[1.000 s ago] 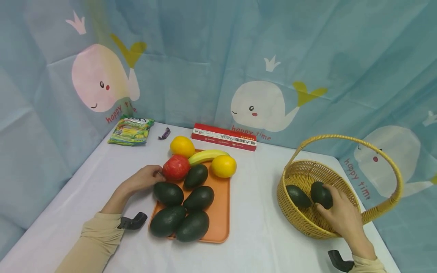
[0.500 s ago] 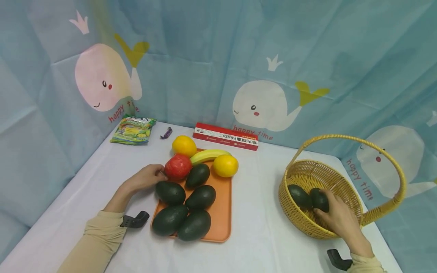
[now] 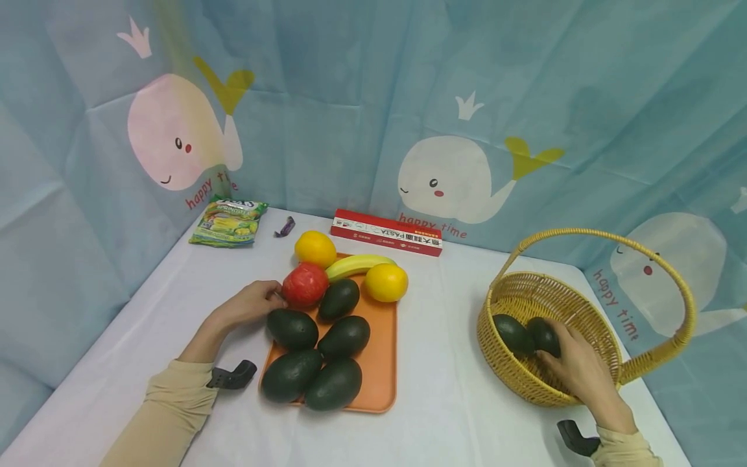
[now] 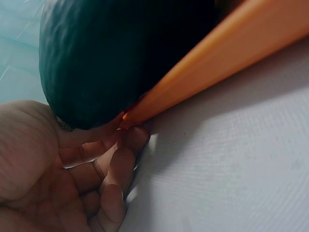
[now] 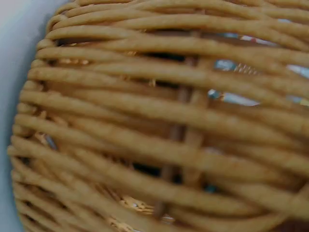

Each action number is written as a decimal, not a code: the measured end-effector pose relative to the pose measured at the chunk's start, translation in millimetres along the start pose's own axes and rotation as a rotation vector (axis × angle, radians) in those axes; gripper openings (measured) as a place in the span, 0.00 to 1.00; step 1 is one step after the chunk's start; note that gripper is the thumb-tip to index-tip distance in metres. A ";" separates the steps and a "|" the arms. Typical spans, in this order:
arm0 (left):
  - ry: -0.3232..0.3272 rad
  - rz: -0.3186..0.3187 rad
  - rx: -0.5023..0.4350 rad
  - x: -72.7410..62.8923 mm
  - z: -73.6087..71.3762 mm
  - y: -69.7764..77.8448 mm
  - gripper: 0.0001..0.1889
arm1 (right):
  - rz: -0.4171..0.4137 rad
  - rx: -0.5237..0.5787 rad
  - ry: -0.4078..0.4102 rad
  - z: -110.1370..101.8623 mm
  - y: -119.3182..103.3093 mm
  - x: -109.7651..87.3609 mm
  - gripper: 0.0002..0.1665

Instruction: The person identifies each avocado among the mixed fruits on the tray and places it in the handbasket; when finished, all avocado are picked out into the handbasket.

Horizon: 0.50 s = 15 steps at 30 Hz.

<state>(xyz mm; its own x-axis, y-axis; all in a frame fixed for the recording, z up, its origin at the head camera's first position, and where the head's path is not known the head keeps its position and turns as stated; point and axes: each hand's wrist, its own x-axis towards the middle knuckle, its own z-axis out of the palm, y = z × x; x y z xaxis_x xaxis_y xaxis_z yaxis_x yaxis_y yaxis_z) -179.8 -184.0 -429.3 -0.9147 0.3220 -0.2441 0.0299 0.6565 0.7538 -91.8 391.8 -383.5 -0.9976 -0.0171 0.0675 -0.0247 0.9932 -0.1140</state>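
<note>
Inside the wicker basket (image 3: 508,379), at the right in the head view, my right hand (image 3: 580,366) grips a dark green avocado (image 3: 543,337). A second avocado (image 3: 512,335) lies against its left side. The right wrist view shows only the woven basket wall (image 5: 145,106), which hides the hand. On the left, my left hand (image 3: 253,303) pinches the edge of the orange tray (image 3: 382,357), thumb at the rim and curled fingers below it in the left wrist view. An avocado (image 4: 91,63) overhangs that thumb. A red round fruit (image 3: 305,284) sits right by the fingertips.
Several avocados (image 3: 332,384) fill the tray's left and front, with a banana (image 3: 358,264) and two yellow lemons (image 3: 386,282) toward its back. Behind are a red pasta box (image 3: 386,233), a purple wrapped candy (image 3: 284,227) and a green snack bag (image 3: 229,222). The basket's tall handle (image 3: 671,279) arches overhead.
My right hand has lowered its avocado deeper into the basket and left, up against the other one. The left hand stays at the tray edge. The head view has shifted slightly.
</note>
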 end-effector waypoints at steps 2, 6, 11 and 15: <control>-0.002 -0.001 -0.002 0.3 0.3 0.1 0.14 | -0.025 -0.020 0.047 -1.4 -3.5 -1.2 0.40; -0.002 -0.012 0.000 0.7 0.2 0.7 0.15 | -0.125 -0.040 0.224 -9.5 -27.1 -3.7 0.37; 0.000 -0.004 0.003 0.0 -0.8 0.8 0.14 | -0.370 0.026 0.437 -10.8 -84.4 0.5 0.30; 0.002 -0.004 -0.003 -0.2 0.4 0.5 0.14 | -0.594 0.082 0.478 3.8 -140.7 2.1 0.28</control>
<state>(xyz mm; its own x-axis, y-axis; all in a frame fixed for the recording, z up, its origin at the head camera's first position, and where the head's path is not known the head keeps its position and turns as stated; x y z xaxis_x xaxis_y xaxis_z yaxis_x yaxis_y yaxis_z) -179.5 -183.5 -429.2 -0.9155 0.3184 -0.2460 0.0254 0.6558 0.7545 -90.6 251.6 -371.1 -0.6792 -0.4749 0.5596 -0.5714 0.8207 0.0029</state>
